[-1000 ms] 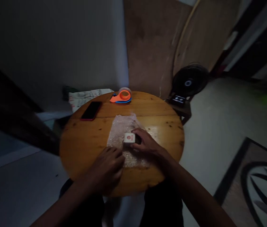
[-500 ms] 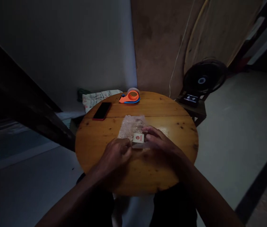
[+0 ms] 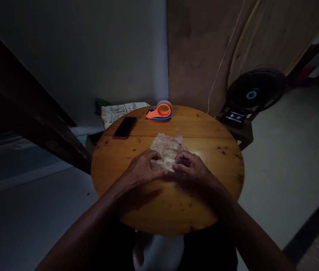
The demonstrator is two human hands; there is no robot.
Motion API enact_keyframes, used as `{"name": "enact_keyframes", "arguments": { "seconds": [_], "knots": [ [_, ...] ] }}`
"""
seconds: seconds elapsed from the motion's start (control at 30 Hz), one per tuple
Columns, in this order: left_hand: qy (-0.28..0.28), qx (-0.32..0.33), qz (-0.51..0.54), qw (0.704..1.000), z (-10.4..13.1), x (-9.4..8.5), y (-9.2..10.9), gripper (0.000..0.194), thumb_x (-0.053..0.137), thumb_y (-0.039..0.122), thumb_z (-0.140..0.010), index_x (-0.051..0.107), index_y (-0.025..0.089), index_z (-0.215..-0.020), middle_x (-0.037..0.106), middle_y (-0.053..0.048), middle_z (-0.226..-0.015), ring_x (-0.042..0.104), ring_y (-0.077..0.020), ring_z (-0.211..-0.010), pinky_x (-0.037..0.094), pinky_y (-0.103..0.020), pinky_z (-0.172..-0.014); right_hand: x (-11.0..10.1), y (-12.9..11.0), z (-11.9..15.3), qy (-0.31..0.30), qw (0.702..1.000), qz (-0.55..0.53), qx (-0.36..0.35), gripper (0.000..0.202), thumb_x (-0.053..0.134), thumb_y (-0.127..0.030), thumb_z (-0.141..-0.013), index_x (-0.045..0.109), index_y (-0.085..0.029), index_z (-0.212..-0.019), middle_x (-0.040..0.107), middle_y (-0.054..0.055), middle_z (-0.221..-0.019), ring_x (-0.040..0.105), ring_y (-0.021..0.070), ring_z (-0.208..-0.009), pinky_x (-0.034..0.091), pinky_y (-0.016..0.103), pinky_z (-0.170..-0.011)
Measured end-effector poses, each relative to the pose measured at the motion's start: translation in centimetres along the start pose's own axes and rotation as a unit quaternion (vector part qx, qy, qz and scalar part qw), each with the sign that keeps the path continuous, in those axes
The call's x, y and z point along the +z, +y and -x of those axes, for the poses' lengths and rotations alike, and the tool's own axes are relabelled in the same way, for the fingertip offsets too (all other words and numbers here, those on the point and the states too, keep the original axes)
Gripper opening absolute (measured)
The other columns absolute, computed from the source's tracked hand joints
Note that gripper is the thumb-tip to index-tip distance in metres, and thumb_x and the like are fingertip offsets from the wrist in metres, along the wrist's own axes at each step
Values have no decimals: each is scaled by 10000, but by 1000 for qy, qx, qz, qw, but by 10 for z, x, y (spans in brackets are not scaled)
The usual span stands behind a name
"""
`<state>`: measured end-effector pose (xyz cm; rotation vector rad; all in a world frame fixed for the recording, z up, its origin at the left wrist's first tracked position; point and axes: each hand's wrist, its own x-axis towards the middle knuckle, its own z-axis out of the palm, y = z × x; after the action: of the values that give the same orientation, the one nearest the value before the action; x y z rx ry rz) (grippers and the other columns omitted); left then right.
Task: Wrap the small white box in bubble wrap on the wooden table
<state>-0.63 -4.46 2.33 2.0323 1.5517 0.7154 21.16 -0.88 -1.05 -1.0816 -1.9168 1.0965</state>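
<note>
Head view: left grip [image 3: 144, 165] and right grip [image 3: 195, 168], part-curled, hold the wrapped box [image 3: 168, 164] between them.

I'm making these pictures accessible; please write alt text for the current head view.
A person's left hand and right hand touch bubble wrap that appears folded over a small pale box on a round wooden table. A smartphone and an orange-and-blue tape dispenser lie farther back; a fan stands beyond the table's right edge.
</note>
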Motion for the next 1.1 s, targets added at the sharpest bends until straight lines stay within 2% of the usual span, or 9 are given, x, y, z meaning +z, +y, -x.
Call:
{"name": "enact_keyframes", "arguments": {
  "seconds": [0.07, 0.17, 0.3, 0.43, 0.6, 0.83, 1.0, 1.1],
  "knots": [
    [-12, 28, 40, 999, -3, 2, -2, 309, 718, 360, -659, 643, 199, -911, 648, -56, -1097, 605, -228, -963, 474, -331, -832, 0, 1, 0, 0, 1000, -21, -7, 177, 667, -347, -738, 602, -183, -749, 635, 26, -856, 573, 168, -817, 445, 288, -747],
    [-47, 40, 150, 987, -8, 8, -6, 114, 652, 273, -724, 627, 177, -779, 605, -69, -1220, 611, -207, -994, 485, -313, -834, 0, 1, 1, 1, 997, -80, 5, 221, 672, -376, -729, 581, -178, -695, 641, 59, -987, 592, 194, -906, 458, 316, -789],
    [-38, 65, 227, 971, -10, 18, -11, 119, 611, 241, -765, 578, 164, -680, 644, -64, -1086, 618, -182, -960, 479, -280, -809, 0, -2, 3, -1, 993, -116, 18, 257, 699, -404, -711, 592, -172, -693, 623, 85, -1075, 602, 209, -954, 470, 331, -803],
    [-2, 75, 226, 971, -9, 24, -12, 155, 612, 212, -768, 548, 160, -637, 651, -47, -933, 610, -150, -851, 466, -260, -756, 0, -4, 5, -11, 991, -132, 27, 278, 707, -426, -716, 596, -172, -697, 632, 90, -1104, 606, 212, -979, 471, 338, -831],
    [31, 85, 222, 971, -8, 30, -14, 166, 618, 196, -774, 546, 158, -630, 642, -32, -875, 595, -125, -787, 453, -244, -719, 1, -4, 3, -6, 991, -134, 26, 247, 702, -389, -721, 581, -178, -683, 656, 77, -1044, 616, 200, -954, 476, 330, -835],
    [66, 87, 218, 970, -7, 35, -14, 169, 622, 179, -772, 543, 159, -624, 626, -15, -810, 575, -108, -729, 435, -227, -673, 3, -3, 2, 26, 994, -102, 37, 198, 666, -341, -716, 560, -180, -670, 667, 47, -905, 609, 152, -780, 481, 278, -699],
    [60, 75, 208, 973, -7, 36, -12, 152, 627, 198, -759, 549, 163, -632, 617, -15, -778, 572, -119, -726, 440, -240, -682, 2, -1, 1, 33, 996, -62, 46, 174, 644, -308, -716, 549, -178, -650, 663, 48, -905, 595, 150, -764, 464, 268, -651],
    [43, 30, 226, 973, -8, 37, -14, 116, 636, 234, -746, 565, 166, -684, 626, -16, -787, 573, -128, -730, 449, -245, -679, 2, -2, 2, 23, 996, -75, 51, 148, 655, -297, -711, 562, -186, -742, 646, 23, -838, 579, 134, -720, 454, 254, -630]
  ]
}}
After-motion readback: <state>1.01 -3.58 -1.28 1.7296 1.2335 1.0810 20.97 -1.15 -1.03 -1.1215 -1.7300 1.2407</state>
